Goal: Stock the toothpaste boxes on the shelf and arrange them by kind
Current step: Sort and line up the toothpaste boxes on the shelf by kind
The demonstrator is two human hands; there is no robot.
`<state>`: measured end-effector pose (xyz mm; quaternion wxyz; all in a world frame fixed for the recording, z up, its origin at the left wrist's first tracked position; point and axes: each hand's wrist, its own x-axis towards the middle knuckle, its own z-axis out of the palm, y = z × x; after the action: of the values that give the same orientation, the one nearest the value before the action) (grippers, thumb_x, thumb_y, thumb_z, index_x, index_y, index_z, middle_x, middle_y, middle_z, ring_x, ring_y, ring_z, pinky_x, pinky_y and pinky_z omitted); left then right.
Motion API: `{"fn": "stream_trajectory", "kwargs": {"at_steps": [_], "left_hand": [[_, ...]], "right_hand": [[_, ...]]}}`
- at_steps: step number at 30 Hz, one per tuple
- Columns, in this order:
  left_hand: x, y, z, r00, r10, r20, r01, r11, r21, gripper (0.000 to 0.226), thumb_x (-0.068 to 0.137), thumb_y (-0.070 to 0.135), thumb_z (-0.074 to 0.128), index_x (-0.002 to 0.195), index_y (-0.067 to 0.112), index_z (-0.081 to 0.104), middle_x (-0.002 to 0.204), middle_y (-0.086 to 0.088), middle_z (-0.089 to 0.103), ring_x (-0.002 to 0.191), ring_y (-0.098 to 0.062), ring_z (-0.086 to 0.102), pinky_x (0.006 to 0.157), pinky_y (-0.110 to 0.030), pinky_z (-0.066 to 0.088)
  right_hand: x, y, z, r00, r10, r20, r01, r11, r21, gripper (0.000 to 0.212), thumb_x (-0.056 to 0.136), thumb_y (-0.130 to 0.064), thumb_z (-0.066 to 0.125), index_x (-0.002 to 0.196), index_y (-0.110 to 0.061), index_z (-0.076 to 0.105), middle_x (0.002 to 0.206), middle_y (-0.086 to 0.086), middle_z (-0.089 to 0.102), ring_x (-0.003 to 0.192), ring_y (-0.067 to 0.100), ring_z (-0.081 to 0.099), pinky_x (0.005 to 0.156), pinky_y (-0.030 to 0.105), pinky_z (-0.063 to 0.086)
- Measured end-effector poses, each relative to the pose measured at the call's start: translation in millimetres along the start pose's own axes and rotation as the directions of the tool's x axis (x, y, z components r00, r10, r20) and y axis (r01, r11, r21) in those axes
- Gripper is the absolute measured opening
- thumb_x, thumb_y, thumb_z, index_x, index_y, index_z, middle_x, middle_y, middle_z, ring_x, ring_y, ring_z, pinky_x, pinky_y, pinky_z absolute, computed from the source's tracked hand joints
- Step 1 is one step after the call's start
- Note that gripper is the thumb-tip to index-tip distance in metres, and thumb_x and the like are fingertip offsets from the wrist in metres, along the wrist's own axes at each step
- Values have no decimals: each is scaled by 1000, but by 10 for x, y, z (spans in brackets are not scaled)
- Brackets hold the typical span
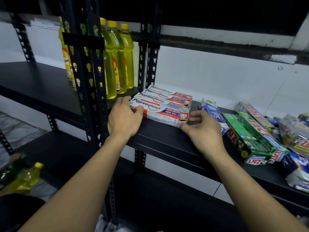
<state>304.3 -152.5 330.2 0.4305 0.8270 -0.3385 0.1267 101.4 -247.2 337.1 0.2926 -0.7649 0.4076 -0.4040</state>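
Pepsodent cartons (160, 108): glossy, oblong | hands (124, 118) (203, 129) grip ends | shelf (167, 138): matte, seemingly metal

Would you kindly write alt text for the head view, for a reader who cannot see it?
The left hand and right hand grip the ends of the front box in a row of Pepsodent boxes on a black shelf. Green Zact boxes lie jumbled further right; yellow bottles stand at the left.
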Motion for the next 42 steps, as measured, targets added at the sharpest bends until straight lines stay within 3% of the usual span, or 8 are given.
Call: {"fn": "stream_trajectory", "kwargs": {"at_steps": [6,35,42], "left_hand": [[3,-2,12,1000,-7,1,7,1000,-1,50,93,42,54,136,16,52,135,-5,51,119,-27,53,92,-39,44],[9,-33,48,999,21,-36,-21,1000,0,48,92,41,56,133,17,55,133,-4,54,114,-26,56,89,-38,45],[20,-54,60,998,28,-54,-29,999,-14,50,91,45,56,132,16,55,133,-4,54,115,-25,56,89,-38,45]], "right_hand": [[11,11,-8,1000,21,-3,-21,1000,-14,27,76,-29,82,93,-21,64,85,-12,70,75,-3,64,61,11,43],[-18,-29,-22,1000,25,10,-25,999,29,23,79,-28,81,95,-21,65,87,-11,71,77,0,67,70,19,53],[-99,-84,-66,997,4,-71,2,996,86,17,81,-24,77,91,-25,64,74,-10,69,65,-6,63,57,9,42]]}}
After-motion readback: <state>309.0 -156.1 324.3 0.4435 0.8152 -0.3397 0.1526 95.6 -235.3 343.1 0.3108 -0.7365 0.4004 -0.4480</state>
